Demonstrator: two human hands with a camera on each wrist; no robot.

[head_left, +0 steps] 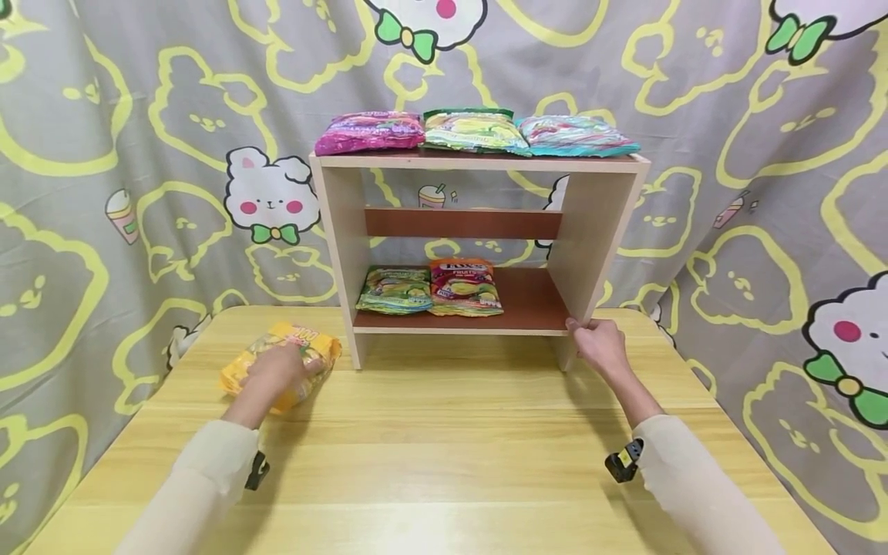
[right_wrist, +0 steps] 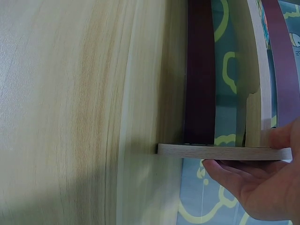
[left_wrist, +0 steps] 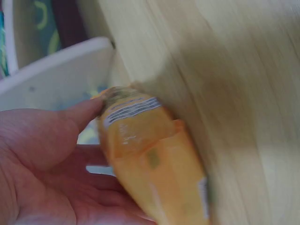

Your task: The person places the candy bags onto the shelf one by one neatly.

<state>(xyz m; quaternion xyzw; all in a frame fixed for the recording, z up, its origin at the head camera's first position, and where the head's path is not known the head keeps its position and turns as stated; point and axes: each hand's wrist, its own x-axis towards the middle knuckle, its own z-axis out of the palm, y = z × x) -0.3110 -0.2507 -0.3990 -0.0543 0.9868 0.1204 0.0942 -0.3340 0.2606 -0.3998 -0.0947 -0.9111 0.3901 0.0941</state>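
My left hand (head_left: 277, 371) grips a yellow-orange snack bag (head_left: 305, 347) just above the table, left of the shelf. In the left wrist view the thumb and fingers curl round the crinkled bag (left_wrist: 145, 150). My right hand (head_left: 600, 345) holds the right side panel of a small wooden shelf (head_left: 603, 223); the right wrist view has its thumb on one face of the panel (right_wrist: 211, 152) and its fingers on the other. On the shelf's lower board lie a green bag (head_left: 395, 290) and a red-orange bag (head_left: 465, 287), side by side.
Along the shelf's top lie a magenta bag (head_left: 371, 132), a green-yellow bag (head_left: 475, 131) and a turquoise bag (head_left: 576, 136). The shelf stands at the back of a light wooden table (head_left: 430, 447). A patterned grey curtain (head_left: 208, 100) hangs behind and at both sides.
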